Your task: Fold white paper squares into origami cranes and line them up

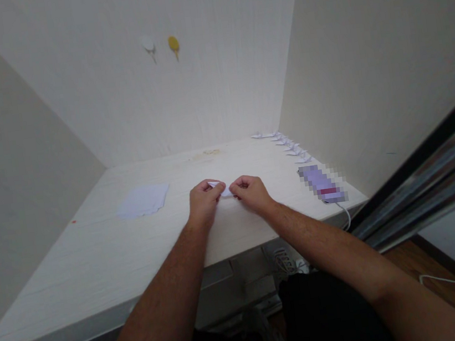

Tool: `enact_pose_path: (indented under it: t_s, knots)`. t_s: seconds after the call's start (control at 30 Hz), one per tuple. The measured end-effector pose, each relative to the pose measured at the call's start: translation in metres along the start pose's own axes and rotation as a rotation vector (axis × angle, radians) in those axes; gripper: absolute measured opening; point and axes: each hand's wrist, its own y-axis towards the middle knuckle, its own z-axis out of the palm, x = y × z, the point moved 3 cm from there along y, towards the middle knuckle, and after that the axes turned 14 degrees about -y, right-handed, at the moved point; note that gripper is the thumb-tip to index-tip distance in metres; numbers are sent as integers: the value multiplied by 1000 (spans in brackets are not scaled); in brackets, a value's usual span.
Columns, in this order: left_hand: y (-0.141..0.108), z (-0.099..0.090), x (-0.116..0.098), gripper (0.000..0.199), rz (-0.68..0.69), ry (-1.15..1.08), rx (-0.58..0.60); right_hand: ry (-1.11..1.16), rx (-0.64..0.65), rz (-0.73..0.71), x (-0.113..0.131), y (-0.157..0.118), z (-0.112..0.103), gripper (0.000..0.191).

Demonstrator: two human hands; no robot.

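Note:
Between my hands is a small folded piece of white paper [226,192], held just above the white tabletop. My left hand [206,197] pinches its left side, with a pointed corner showing past the thumb. On the right side, my right hand [250,191] grips the edge between thumb and curled fingers. Parts of the paper are hidden behind the fingers. To the left lies a stack of white paper sheets [144,200]. Several small folded paper figures [291,147] stand in a row at the back right.
A phone-like object [322,184], blurred out, lies at the right with a white cable [347,216] running off the table edge [104,315]. Walls enclose the table on the left, back and right. Two hooks [173,44], one yellow and one white, are on the back wall.

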Motion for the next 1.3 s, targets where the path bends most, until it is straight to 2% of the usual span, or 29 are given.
enact_pose_path:
  t_s: [0.37, 0.77, 1.1, 1.3]
  knots:
    - [1, 0, 0, 21, -3, -9, -11, 55, 35, 31, -2, 1, -1, 18]
    - [1, -3, 2, 22, -19, 32, 22, -38, 23, 19, 1, -2, -6, 20]
    - [-1, 1, 1, 26, -134, -89, 70, -89, -34, -7, 8, -4, -10, 20]
    - [-1, 1, -1, 18, -115, -7, 81, -102, -30, -23, 8, -4, -8, 18]
